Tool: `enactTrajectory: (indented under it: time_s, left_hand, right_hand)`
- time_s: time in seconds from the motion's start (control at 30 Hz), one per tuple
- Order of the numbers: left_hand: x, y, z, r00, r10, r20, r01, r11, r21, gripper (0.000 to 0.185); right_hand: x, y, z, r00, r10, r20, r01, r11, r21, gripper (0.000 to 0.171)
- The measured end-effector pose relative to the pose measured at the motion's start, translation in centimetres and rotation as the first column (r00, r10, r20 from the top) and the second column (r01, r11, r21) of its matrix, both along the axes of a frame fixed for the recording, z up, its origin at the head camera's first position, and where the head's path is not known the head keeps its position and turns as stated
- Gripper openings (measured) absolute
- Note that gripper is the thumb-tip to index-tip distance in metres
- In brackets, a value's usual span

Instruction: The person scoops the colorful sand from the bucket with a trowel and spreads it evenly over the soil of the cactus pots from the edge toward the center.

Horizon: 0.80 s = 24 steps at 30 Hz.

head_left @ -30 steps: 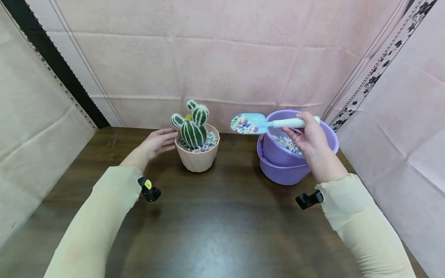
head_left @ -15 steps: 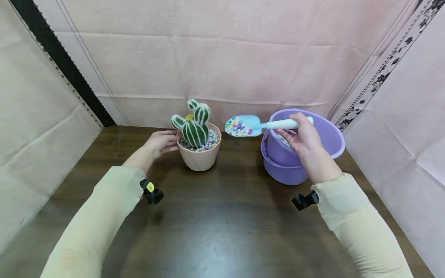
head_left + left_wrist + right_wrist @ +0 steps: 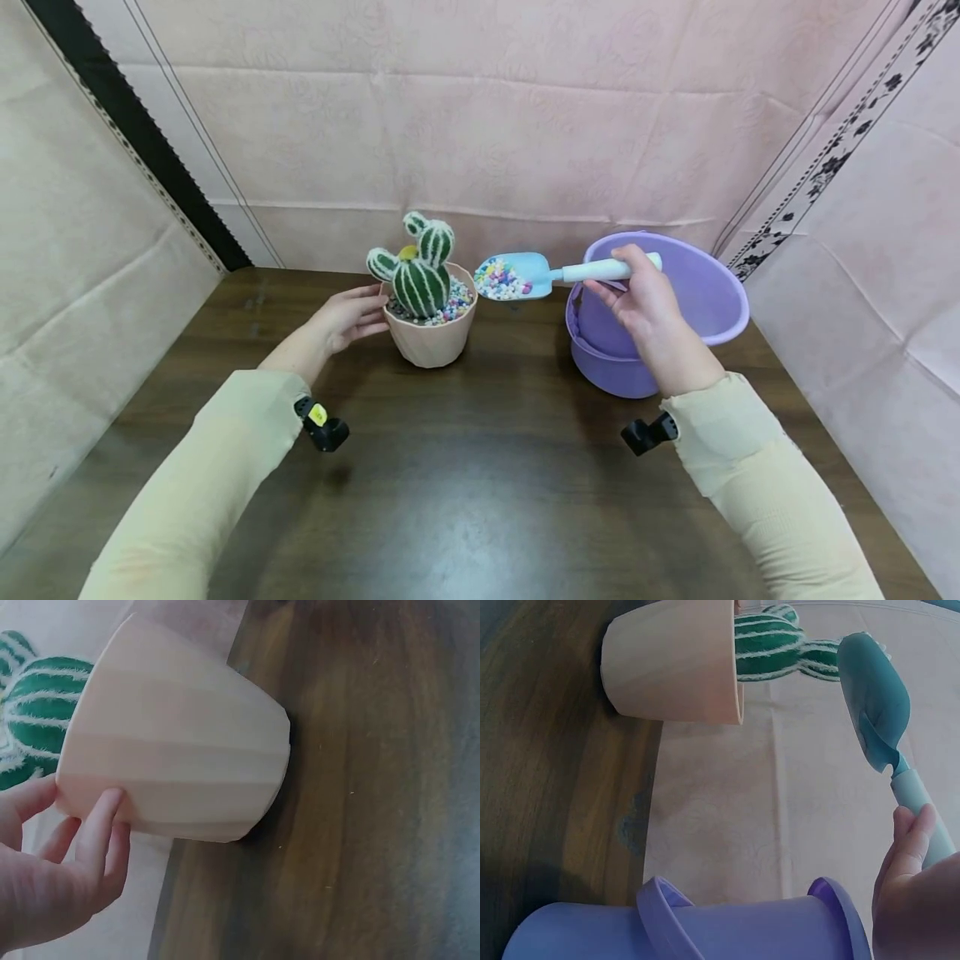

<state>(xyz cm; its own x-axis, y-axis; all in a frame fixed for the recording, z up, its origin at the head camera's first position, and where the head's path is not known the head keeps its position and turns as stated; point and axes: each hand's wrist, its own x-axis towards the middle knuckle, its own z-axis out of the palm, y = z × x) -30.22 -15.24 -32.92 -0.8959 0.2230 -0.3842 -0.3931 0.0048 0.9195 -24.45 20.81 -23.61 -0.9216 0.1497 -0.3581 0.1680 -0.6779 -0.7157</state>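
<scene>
The pink pot [image 3: 429,332] stands on the dark wooden worktop [image 3: 480,483] and serves as the landmark here. A green striped cactus [image 3: 417,271] rises upright from it, bedded in coloured pebbles [image 3: 457,303] that fill the pot to near its rim.

The left hand [image 3: 347,317] rests against the pot's left side, fingers relaxed and nearly straight, their tips touching the wall just under the rim; in the left wrist view the fingers [image 3: 101,825] lie flat on the pot's ribbed wall without curling round it.

To the right of the pot, the right hand [image 3: 643,300] grips the pale handle of a light blue scoop [image 3: 525,275], fingers wrapped round it. The scoop's blade is held level in the air, just beside the pot's right rim and slightly above it, and carries a heap of mixed coloured pebbles. It does not touch the pot.

Further right of the pot, well apart from it, a purple bucket [image 3: 705,292] sits on the worktop, tilted, with the right hand in front of its near rim. Behind the pot hangs a pink cloth backdrop [image 3: 480,133].
</scene>
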Motion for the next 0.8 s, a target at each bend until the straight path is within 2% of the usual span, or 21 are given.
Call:
enactTrajectory:
  time_s: [0.03, 0.1, 0.23, 0.27, 0.33, 0.5, 0.6, 0.67, 0.8]
  left_hand:
    - [-0.4, -0.5, -0.8, 1.0, -0.008, -0.01, 0.009, 0.998, 0.057, 0.06]
    - [0.0, -0.4, -0.9, 0.999, 0.03, -0.012, -0.029, 0.996, 0.08, 0.059]
    - [1.3, 1.1, -0.3, 0.984, 0.177, -0.01, -0.176, 0.983, 0.06, 0.052]
    - [2.1, 1.8, 0.5, 0.974, 0.228, 0.001, -0.228, 0.974, 0.006, 0.052]
    - [2.5, 2.6, 0.8, 0.952, 0.305, 0.001, -0.305, 0.952, -0.013, 0.051]
    - [2.4, 4.0, 0.8, 0.891, 0.454, -0.011, -0.454, 0.891, -0.001, 0.048]
    - [2.1, 4.7, 0.5, 0.866, 0.5, -0.013, -0.5, 0.866, 0.024, 0.047]
    - [2.0, 5.1, 0.3, 0.856, 0.517, -0.009, -0.516, 0.856, 0.04, 0.046]
    - [2.0, 5.3, 0.4, 0.861, 0.508, 0.007, -0.508, 0.861, 0.035, 0.047]
  right_hand:
    - [-0.1, -0.1, -0.1, 1.0, 0.007, 0.001, -0.007, 1.0, 0.005, 0.01]
    - [-0.2, -0.4, -0.1, 1.0, 0.014, 0.0, -0.014, 1.0, 0.008, 0.01]
    - [-0.3, -0.8, -0.1, 1.0, 0.007, 0.01, -0.007, 1.0, 0.004, 0.007]
    - [-0.3, -0.9, 0.0, 1.0, 0.007, 0.01, -0.007, 1.0, 0.003, 0.006]
    - [-0.4, -1.1, 0.0, 1.0, 0.013, 0.009, -0.013, 1.0, 0.005, 0.006]
    - [-0.6, -1.8, -0.2, 1.0, -0.001, 0.004, 0.0, 1.0, 0.03, 0.008]
    - [-0.8, -2.6, -0.5, 0.999, -0.032, 0.003, 0.032, 0.998, 0.052, 0.006]
    - [-1.0, -3.0, -0.7, 0.999, -0.047, 0.003, 0.046, 0.996, 0.07, 0.006]
    - [-1.4, -3.7, -1.0, 0.997, -0.077, 0.0, 0.077, 0.99, 0.121, 0.009]
